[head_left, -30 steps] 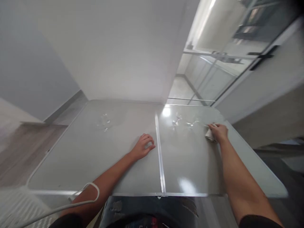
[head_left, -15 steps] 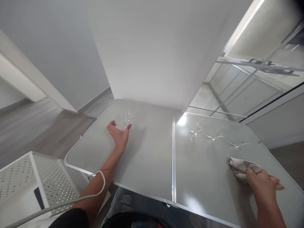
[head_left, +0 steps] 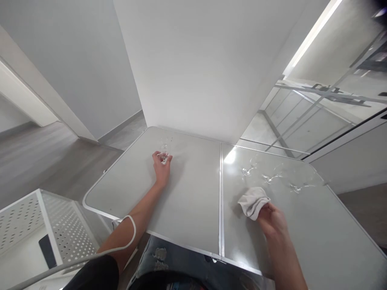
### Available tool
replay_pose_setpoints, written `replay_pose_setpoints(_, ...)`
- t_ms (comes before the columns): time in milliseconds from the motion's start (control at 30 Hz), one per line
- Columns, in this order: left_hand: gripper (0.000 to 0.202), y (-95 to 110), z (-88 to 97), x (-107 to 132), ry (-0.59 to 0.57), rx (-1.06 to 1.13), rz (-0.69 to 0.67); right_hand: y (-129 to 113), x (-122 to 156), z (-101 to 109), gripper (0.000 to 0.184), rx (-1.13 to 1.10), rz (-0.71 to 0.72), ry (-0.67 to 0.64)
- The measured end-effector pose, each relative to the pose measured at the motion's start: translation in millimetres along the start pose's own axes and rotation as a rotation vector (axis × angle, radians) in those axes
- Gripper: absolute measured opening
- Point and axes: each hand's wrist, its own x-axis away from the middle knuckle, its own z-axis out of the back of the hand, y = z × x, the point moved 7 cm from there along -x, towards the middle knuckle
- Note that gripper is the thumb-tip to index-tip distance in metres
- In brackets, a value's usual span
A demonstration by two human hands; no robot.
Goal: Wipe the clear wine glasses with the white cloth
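Note:
My left hand (head_left: 162,167) has its fingers and thumb closed around a clear glass (head_left: 165,161) on the left half of the table. Just behind it, more clear glass (head_left: 164,146) shows faintly; I cannot tell whether it is a second glass or part of the same one. A crumpled whitish-grey cloth (head_left: 253,202) is gripped in my right hand (head_left: 272,219), above the right half of the table. Beyond that hand are three clear stemmed glasses: a left one (head_left: 246,172), a middle one (head_left: 268,178) and a right one (head_left: 295,187). Their bowls are hard to make out.
The light grey folding table (head_left: 190,193) has a metal rim and a metal seam (head_left: 221,201) down its middle. A white wall (head_left: 187,68) rises behind it. At lower left stands a white perforated rack (head_left: 71,225). A pale cable (head_left: 99,254) crosses my left forearm.
My left hand has moved forward and right, and its open fingers have closed around the glass. My right hand has carried the cloth left, toward the middle seam.

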Motion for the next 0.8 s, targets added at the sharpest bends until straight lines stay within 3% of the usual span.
replay_pose_setpoints(100,0.049,20.2,-14.6,18.9,-0.122,-0.081,-0.185,5.2,8.9,-56.1,0.03,-0.742,-0.628,-0.127)
replay_pose_setpoints(167,0.046,30.7,-26.0,31.3,-0.22,-0.133,-0.296,-13.0,8.9,-83.7,0.03,-0.857,-0.737,-0.17)
replay_pose_setpoints(233,0.044,37.5,-34.5,41.1,-0.29,-0.187,-0.389,-34.7,1.1,-106.3,0.028,-0.828,-0.657,-0.239)
replay_pose_setpoints(300,0.042,41.1,-41.1,48.6,-0.353,-0.24,-0.47,-53.5,-6.7,-126.3,0.024,-0.758,-0.49,-0.29)
replay_pose_setpoints(433,0.046,43.7,-52.4,63.3,-0.512,-0.308,-0.642,-80.7,-5.7,-152.0,0.021,-0.401,0.01,-0.237)
replay_pose_setpoints(533,0.05,43.2,-58.5,71.9,-0.629,-0.334,-0.71,-91.0,12.2,-174.5,0.021,-0.191,0.293,-0.374)
replay_pose_setpoints(633,0.051,47.5,-62.2,77.3,-0.724,-0.311,-0.739,-89.9,24.1,-184.6,0.03,-0.159,0.393,-0.602)
replay_pose_setpoints(800,0.051,59.4,-64.9,84.1,-0.909,-0.193,-0.696,-93.8,31.8,-176.8,0.049,-0.103,0.496,-0.921)
